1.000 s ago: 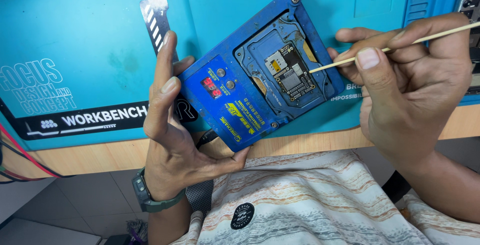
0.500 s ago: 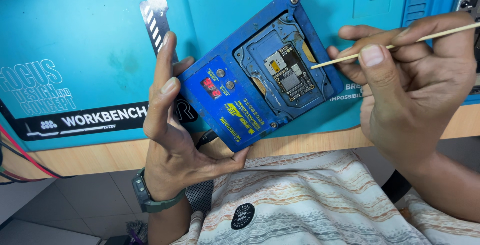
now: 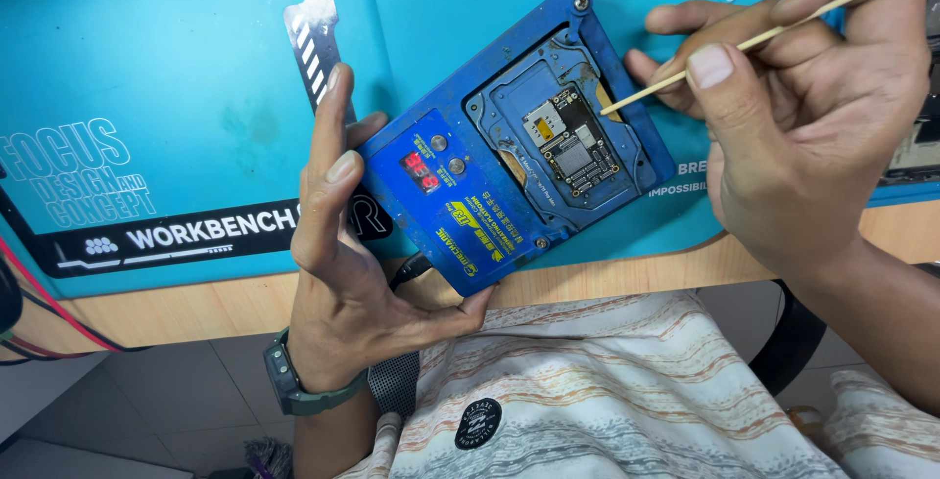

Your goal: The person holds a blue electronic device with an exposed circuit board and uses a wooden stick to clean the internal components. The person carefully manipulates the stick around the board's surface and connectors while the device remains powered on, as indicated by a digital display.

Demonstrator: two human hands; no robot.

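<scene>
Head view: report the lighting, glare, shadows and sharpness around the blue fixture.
Head view: even, bright light; a pale glare streak on the metal ruler at top; soft shadow under the left hand beside the blue fixture; circuit board and wooden stick in the right hand are sharp; no motion blur.

Wooden bench (image 3: 627, 278) (teal mat (image 3: 176, 68)), tiled floor (image 3: 147, 391)
</scene>
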